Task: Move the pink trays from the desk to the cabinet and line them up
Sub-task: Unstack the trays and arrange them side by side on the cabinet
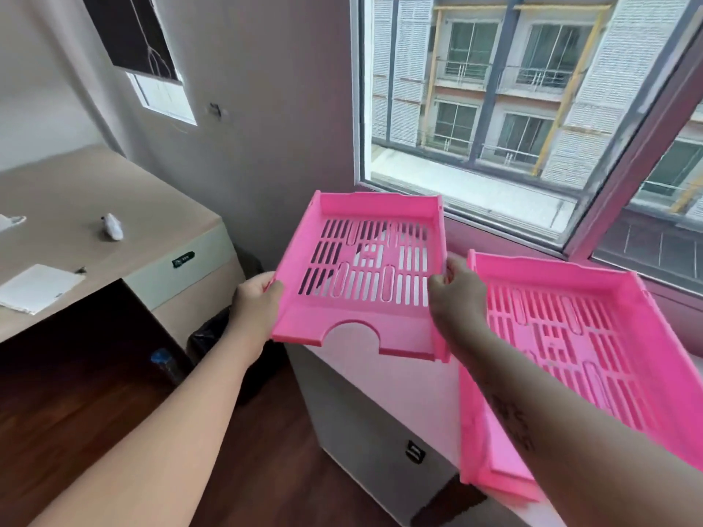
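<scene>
I hold a pink slotted tray (361,275) with both hands, above the left end of the white cabinet (380,405). My left hand (256,302) grips its left wall. My right hand (450,294) grips its right wall. A second pink tray (578,355) lies on the cabinet top to the right, close beside the held one, under my right forearm. The held tray's notched front edge faces me and it hangs partly past the cabinet's left edge.
The beige desk (95,237) stands at the left with a white sheet (36,287) and a small white object (113,227) on it. A black bin bag (209,336) sits on the dark wooden floor between desk and cabinet. A window (494,108) runs behind the cabinet.
</scene>
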The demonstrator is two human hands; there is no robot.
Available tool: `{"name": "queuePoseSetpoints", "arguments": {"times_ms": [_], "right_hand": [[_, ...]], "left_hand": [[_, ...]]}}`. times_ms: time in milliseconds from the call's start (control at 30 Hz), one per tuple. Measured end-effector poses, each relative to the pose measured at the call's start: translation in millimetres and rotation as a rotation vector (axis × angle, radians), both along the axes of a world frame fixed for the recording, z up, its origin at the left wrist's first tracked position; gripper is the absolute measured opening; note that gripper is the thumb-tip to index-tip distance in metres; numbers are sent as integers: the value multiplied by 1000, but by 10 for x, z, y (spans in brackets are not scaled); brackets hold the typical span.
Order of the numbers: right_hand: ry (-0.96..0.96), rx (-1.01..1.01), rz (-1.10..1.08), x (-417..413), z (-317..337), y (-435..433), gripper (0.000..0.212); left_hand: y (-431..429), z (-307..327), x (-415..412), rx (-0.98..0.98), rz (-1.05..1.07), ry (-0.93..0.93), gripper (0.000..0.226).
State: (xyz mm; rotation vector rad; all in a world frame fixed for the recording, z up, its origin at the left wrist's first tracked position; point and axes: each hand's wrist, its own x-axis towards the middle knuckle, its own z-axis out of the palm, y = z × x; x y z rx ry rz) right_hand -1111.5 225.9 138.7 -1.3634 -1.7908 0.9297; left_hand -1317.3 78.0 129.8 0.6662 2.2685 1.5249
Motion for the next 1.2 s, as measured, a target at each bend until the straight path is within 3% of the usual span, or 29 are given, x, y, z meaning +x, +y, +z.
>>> {"name": "queuePoseSetpoints", "arguments": {"times_ms": [333,400,500,567,667,733,933,1200], "right_hand": [[-268,-86,-53,-226,-685,-64,14],[-332,-110,-67,-207,-817,-61,38],[-370,-98,-73,-204,-792,-80,41],[-356,-26,-69,-213,-630,-91,37],[-356,166,-45,-194,-352,-28,33],[-345,275,-51,-118,-178,80,32],[-384,379,-176,691,252,352,29],[-554,87,-368,2289,161,401,34]], "left_hand": [[53,-744,-356,-31,-180,-154,35],[49,-785,-338,-33,-207,-167,35],[67,-759,-387,-39,-187,-175,30],[120,-670,-450,-54,-169,-151,17],[304,-394,-468,-29,-155,-12,39],[474,-183,-345,21,-192,69,38],[928,91,531,42,-439,115,37],[1009,-55,1852,-138,-660,-7,51]]}}
